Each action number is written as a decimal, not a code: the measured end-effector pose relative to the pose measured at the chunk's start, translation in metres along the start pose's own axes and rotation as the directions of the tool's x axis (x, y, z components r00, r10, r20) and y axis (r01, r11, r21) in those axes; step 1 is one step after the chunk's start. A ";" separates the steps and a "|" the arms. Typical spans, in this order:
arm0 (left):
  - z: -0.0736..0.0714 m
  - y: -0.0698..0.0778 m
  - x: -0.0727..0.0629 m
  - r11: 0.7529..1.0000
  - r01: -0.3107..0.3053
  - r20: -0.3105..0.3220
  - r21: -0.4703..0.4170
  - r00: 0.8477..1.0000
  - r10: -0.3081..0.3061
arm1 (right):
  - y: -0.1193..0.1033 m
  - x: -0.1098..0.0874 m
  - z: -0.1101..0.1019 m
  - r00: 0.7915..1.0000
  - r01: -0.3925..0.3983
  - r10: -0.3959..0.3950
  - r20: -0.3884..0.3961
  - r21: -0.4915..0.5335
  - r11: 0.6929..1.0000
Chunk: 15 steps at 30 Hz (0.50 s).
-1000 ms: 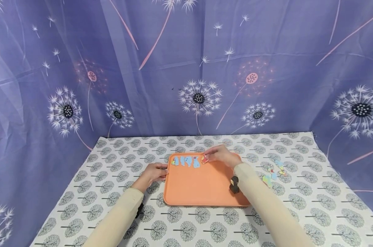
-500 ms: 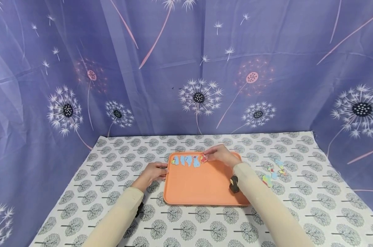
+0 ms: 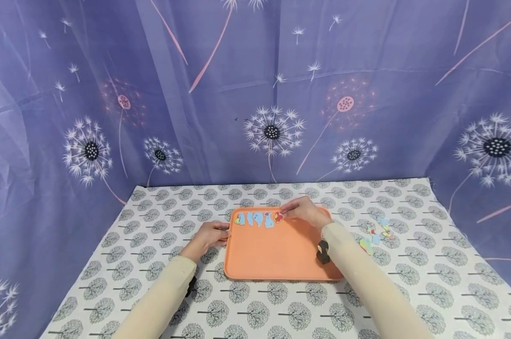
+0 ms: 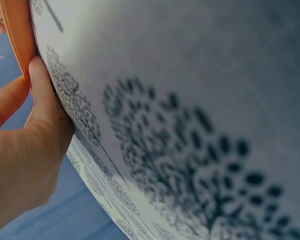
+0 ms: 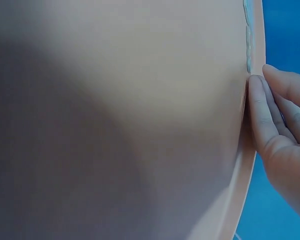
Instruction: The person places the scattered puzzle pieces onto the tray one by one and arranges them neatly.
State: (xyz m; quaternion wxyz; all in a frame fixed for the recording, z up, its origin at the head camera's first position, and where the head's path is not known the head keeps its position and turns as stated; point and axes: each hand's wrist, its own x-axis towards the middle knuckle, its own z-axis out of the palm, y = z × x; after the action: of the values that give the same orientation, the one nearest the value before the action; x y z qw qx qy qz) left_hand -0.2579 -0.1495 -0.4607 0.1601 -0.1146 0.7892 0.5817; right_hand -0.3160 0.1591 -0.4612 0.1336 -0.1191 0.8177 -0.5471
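On desk (image 3: 234,306), tray (image 3: 272,252) gripped by left hand (image 3: 210,236); red piece (image 3: 278,217) touched by right hand (image 3: 305,211), pinch unclear, best pressed flat.

- A table top, wider towards the viewer, bears a white cloth (image 3: 238,321) printed all over with dark grey, round-crowned trees on straight stems.
- An orange tray (image 3: 272,254) sits flat on it around the middle, rectangular, with rounded corners and a low raised rim.
- Well apart from the tray, to its right, small loose cutouts lie in a scattered cluster: a yellow-green piece (image 3: 366,246) nearest the viewer, a light blue piece (image 3: 376,239) just beside it, and others beyond, too small to make out.
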 end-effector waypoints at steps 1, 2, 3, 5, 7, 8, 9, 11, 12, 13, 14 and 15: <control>0.000 0.000 0.000 1.000 0.002 0.000 0.002 1.000 -0.002 | -0.001 0.000 -0.001 1.000 -0.004 0.004 -0.007 -0.004 1.000; 0.000 0.000 0.000 1.000 0.005 -0.002 0.001 1.000 -0.005 | -0.002 -0.001 -0.002 1.000 -0.002 0.002 -0.014 -0.008 1.000; 0.000 -0.001 0.000 1.000 0.004 -0.004 0.004 1.000 -0.004 | -0.004 -0.003 -0.004 1.000 0.005 -0.005 -0.019 -0.021 1.000; 0.000 -0.001 0.000 1.000 0.002 -0.004 0.010 1.000 -0.002 | -0.006 -0.007 -0.008 1.000 0.007 -0.008 -0.030 -0.028 1.000; 0.000 -0.001 -0.001 1.000 0.002 -0.001 0.007 1.000 -0.002 | -0.008 -0.011 -0.013 0.999 0.011 -0.013 -0.045 -0.044 0.999; 0.000 -0.001 -0.001 1.000 0.003 0.000 0.006 1.000 -0.003 | -0.008 -0.014 -0.017 0.998 0.011 -0.014 -0.054 -0.053 0.999; 0.000 -0.001 -0.001 1.000 0.005 0.001 0.003 1.000 -0.005 | -0.008 -0.017 -0.021 0.998 0.012 -0.016 -0.065 -0.068 0.998; -0.001 0.000 -0.002 1.000 0.005 0.006 0.000 1.000 -0.005 | -0.006 -0.021 -0.030 0.996 -0.004 -0.003 -0.089 -0.079 0.997; -0.001 0.000 -0.002 1.000 0.008 0.006 -0.004 1.000 -0.008 | -0.004 -0.023 -0.035 0.995 -0.005 -0.005 -0.102 -0.099 0.995; -0.001 0.000 -0.002 1.000 0.008 0.006 -0.006 1.000 -0.008 | -0.003 -0.025 -0.040 0.993 -0.017 0.005 -0.114 -0.107 0.994; -0.001 0.000 -0.002 1.000 0.008 0.006 -0.007 1.000 -0.008 | -0.001 -0.027 -0.045 0.991 -0.031 0.016 -0.130 -0.112 0.993; -0.001 0.001 -0.003 1.000 0.006 0.007 -0.006 1.000 -0.006 | 0.000 -0.030 -0.050 0.990 -0.036 0.019 -0.137 -0.120 0.992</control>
State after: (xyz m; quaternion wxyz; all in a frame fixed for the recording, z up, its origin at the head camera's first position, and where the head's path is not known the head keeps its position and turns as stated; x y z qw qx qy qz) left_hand -0.2559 -0.1505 -0.4587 0.1643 -0.1156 0.7865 0.5840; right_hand -0.3054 0.2122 -0.4403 0.0777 -0.0784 0.8584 -0.5011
